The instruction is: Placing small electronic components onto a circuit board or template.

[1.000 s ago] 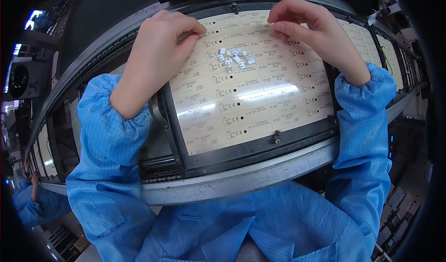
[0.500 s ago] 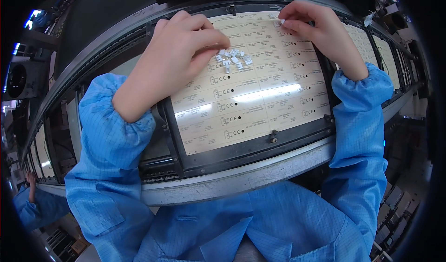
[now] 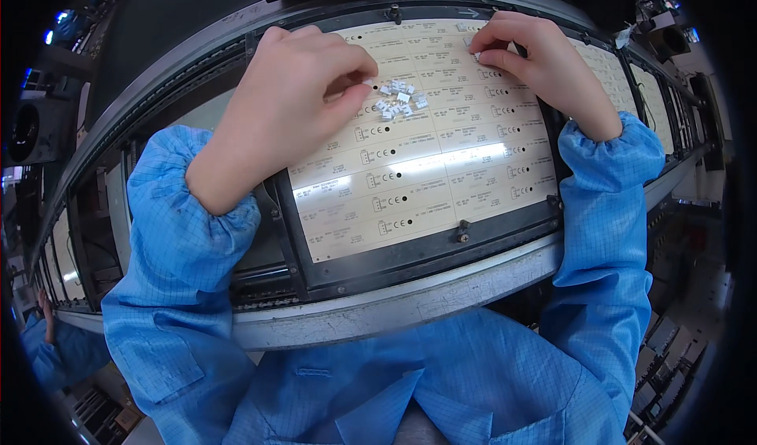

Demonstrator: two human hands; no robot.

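A pale panel [image 3: 426,161] of printed boards lies in a black frame [image 3: 441,248]. Near the panel's top middle sits a heap of small white parts [image 3: 398,100]. The left hand [image 3: 292,102], just left of the heap, pinches one part (barely visible) between closed fingers. The right hand [image 3: 536,59], at the panel's top right, presses curled fingers onto it.

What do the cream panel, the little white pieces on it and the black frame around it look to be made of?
The cream rectangular panel looks like a glossy circuit-board laminate: a light streak reflects across it, and printed rows repeat. The small white pieces by the left hand seem moulded plastic, though they are too small to be sure. The black frame looks like matt painted metal or plastic; its screw suggests metal.
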